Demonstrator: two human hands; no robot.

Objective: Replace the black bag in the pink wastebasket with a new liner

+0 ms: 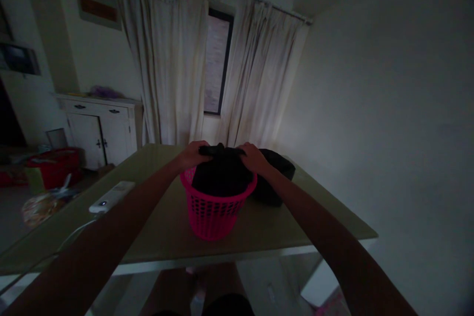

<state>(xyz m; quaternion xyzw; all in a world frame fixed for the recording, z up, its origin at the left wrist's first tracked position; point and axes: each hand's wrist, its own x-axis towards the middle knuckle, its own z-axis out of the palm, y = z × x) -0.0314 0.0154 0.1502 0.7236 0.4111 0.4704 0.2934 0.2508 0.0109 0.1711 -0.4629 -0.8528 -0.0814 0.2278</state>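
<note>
Here, the person is standing at the near edge of the worktop (166, 237) and reaching both arms forward over it. A pink basket (213, 215) with a perforated wall is sitting upright on the worktop, roughly in the middle. A black cloth (222, 175) is bulging out of the basket's mouth, above the rim. The left hand (192, 154) is resting on the far left edge of the cloth, fingers curled down over it. The right hand (253, 156) is lying on the far right edge, fingers likewise bent onto the fabric; the dim light is hiding whether either is pinching a fold. A second dark bundle (276, 177) is lying just beside the basket, on its right. A white power strip (111, 196) is lying near the worktop's left edge.
</note>
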